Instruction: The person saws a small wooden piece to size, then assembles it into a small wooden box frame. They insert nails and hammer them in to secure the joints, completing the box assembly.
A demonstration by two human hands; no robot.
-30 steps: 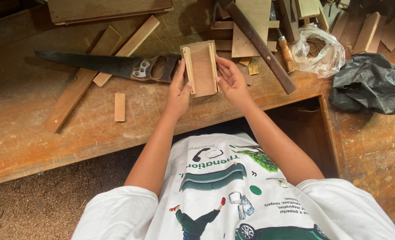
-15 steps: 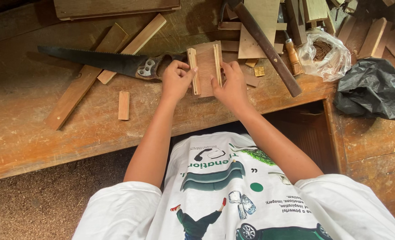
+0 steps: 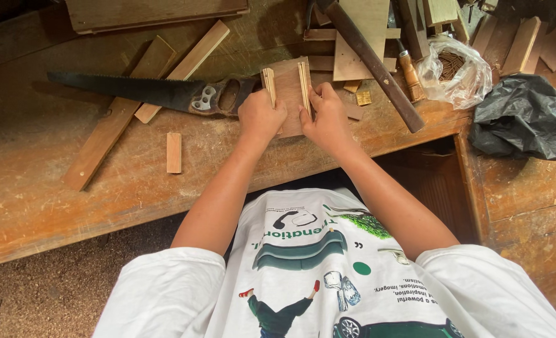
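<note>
We look down on a worn wooden workbench (image 3: 71, 206), its top scratched and stained, its front edge running slantwise across the view; at the right the bench turns a corner (image 3: 528, 188), leaving a dark recess (image 3: 428, 181) beneath; below the bench we see a floor (image 3: 52, 294) strewn with brown sawdust; soft, even daylight falls over the wood, with shadow along the upper left.
</note>
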